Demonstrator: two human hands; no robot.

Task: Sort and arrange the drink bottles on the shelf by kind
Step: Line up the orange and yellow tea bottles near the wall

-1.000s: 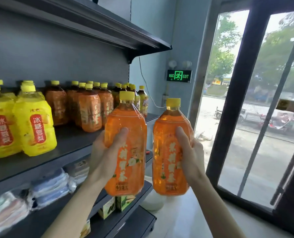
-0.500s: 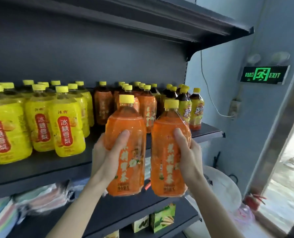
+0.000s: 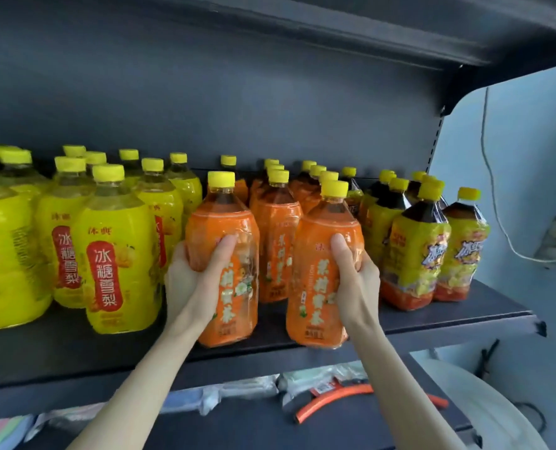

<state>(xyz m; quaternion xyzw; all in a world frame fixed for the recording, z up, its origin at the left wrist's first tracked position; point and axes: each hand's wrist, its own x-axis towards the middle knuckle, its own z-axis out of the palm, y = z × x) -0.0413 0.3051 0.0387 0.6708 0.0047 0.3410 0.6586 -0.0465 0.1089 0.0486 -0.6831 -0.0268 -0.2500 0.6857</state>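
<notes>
My left hand (image 3: 194, 280) grips an orange-labelled tea bottle (image 3: 229, 267) with a yellow cap. My right hand (image 3: 356, 280) grips a second orange bottle (image 3: 319, 280) of the same kind. Both stand upright at the front of the dark shelf (image 3: 432, 319), bases at or just above its surface. Behind them stand more orange bottles (image 3: 276, 241). To the left is a group of yellow pear-drink bottles (image 3: 117, 254). To the right are dark tea bottles with yellow and red labels (image 3: 413, 254).
An upper shelf (image 3: 335, 34) overhangs the bottles. Below, a lower shelf holds packaged goods and an orange-handled tool (image 3: 332, 401). A white round object (image 3: 484, 407) sits at the lower right. A white cable (image 3: 497, 203) hangs on the blue wall.
The view has swung left from the glass door and closed in on the shelf. Both hands have carried their orange bottles forward onto the shelf front, in front of the orange group.
</notes>
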